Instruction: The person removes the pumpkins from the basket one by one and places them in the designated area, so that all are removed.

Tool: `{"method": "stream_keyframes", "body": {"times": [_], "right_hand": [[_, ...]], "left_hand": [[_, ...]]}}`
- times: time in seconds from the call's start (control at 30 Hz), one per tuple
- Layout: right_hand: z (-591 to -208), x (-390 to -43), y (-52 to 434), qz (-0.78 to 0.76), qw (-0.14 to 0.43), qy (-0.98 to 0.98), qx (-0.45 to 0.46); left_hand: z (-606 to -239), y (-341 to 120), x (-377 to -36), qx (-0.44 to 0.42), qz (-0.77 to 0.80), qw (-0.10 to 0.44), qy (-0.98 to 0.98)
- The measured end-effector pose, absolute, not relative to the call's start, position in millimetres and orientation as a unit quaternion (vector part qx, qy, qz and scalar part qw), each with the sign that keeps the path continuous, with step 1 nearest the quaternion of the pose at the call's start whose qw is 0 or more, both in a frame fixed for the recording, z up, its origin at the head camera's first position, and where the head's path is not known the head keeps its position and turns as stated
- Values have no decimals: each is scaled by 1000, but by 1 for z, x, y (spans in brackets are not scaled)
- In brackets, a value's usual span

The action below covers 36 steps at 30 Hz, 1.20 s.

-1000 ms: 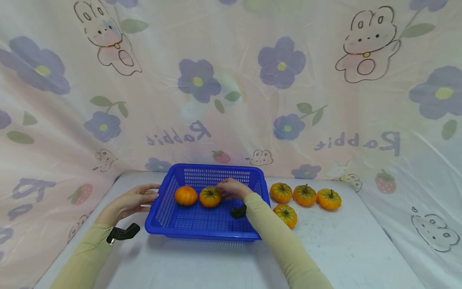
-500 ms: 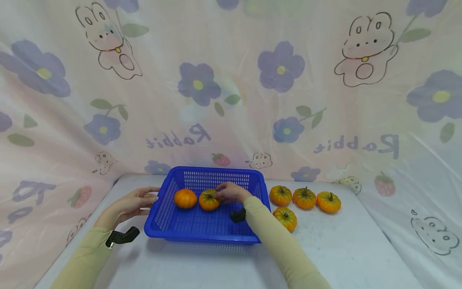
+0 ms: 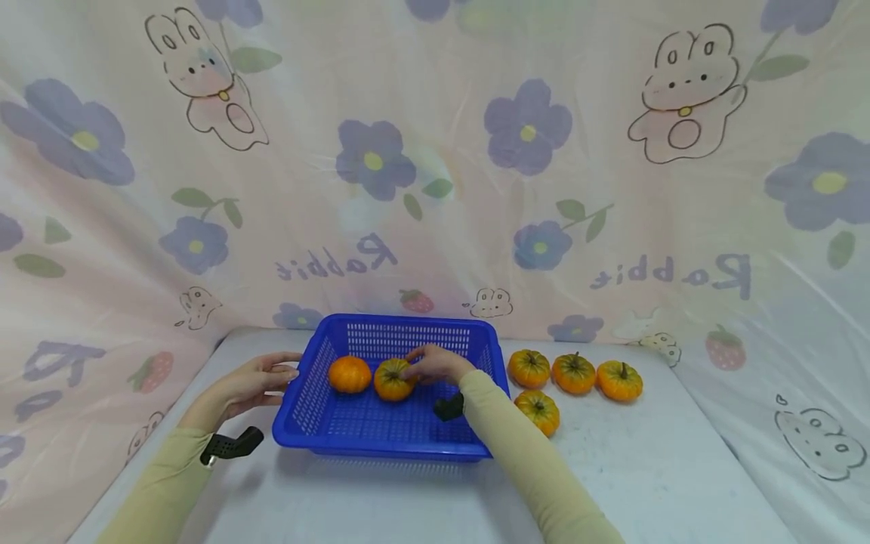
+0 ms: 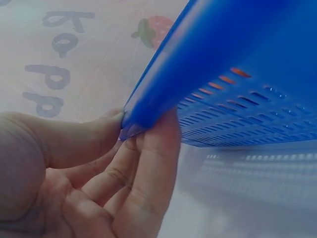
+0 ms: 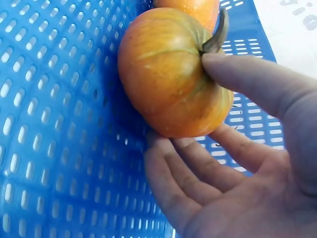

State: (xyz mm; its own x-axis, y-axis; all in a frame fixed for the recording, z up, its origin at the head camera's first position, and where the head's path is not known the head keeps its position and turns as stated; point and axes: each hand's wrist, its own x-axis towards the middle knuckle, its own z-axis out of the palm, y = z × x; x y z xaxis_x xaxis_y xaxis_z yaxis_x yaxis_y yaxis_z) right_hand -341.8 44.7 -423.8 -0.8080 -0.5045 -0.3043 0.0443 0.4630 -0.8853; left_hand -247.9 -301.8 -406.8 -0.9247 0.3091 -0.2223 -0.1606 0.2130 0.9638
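Note:
A blue perforated plastic basket (image 3: 381, 446) stands in the middle of the white table. My left hand (image 3: 250, 384) pinches its left rim; in the left wrist view the thumb lies on the outer side of the rim (image 4: 148, 106), with fingers beneath. Inside the basket my right hand (image 3: 438, 364) holds a small orange-green pumpkin (image 3: 391, 382). The right wrist view has the thumb pressed beside the stem of this pumpkin (image 5: 168, 74) and the other fingers at its lower side. Just left of it sits a plainer orange pumpkin (image 3: 350, 375).
Several more small pumpkins stand on the table right of the basket, including one (image 3: 538, 412) close to my right sleeve and another (image 3: 619, 381) farthest right. A patterned curtain (image 3: 435, 211) hangs behind the table (image 3: 381, 506) and at both sides.
The right hand and its pumpkin have shifted slightly left and toward me, and the thumb now lies nearer the stem. The left hand stays at the basket rim.

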Motion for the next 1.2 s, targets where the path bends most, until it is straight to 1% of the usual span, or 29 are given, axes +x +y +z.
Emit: {"method": "stream_keyframes", "body": {"times": [0.3, 0.57, 0.7, 0.87, 1.2], "right_hand": [[-419, -340, 45, -509, 291, 797, -145], [-408, -343, 50, -554, 289, 765, -155], [-405, -343, 53, -584, 294, 743, -144], [-399, -340, 63, -595, 281, 738, -149], [-371, -334, 78, -622, 264, 716, -174]], "left_hand": [[-407, -304, -245, 54, 627, 190, 753], [-407, -303, -245, 52, 634, 186, 749], [-408, -302, -245, 44, 635, 186, 749], [-410, -298, -248, 40, 633, 186, 750], [-410, -301, -247, 45, 624, 186, 757]]}}
